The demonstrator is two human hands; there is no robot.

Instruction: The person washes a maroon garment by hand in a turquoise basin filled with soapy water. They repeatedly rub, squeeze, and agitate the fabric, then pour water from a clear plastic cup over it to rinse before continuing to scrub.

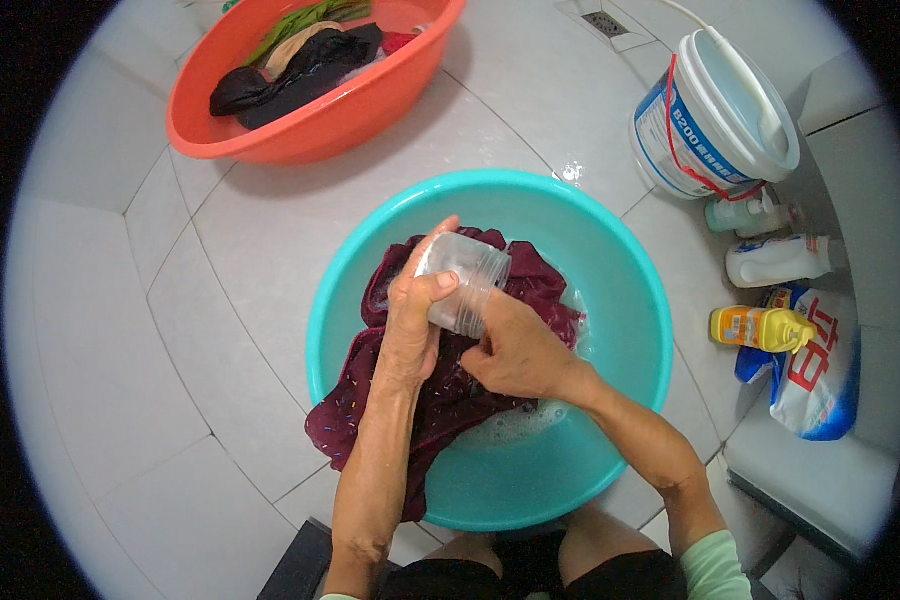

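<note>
My left hand (409, 322) grips a clear plastic jar (459, 262) with a threaded neck, tilted with its mouth to the right. My right hand (529, 349) is at the jar's mouth; its fingertips are partly hidden there, so I cannot tell whether they hold anything. Below both hands, a wet maroon cloth garment (536, 274) with small coloured flecks lies bunched in a turquoise plastic basin (487, 178). Part of the cloth hangs over the basin's left and near rim. Suds (521, 426) float on shallow water beside the cloth.
An orange basin (322, 139) of wet clothes stands at the upper left. On the right are a white bucket (660, 127), a white bottle (772, 261), a yellow pump bottle (757, 328) and a detergent bag (825, 375). A floor drain (604, 24) sits at the top.
</note>
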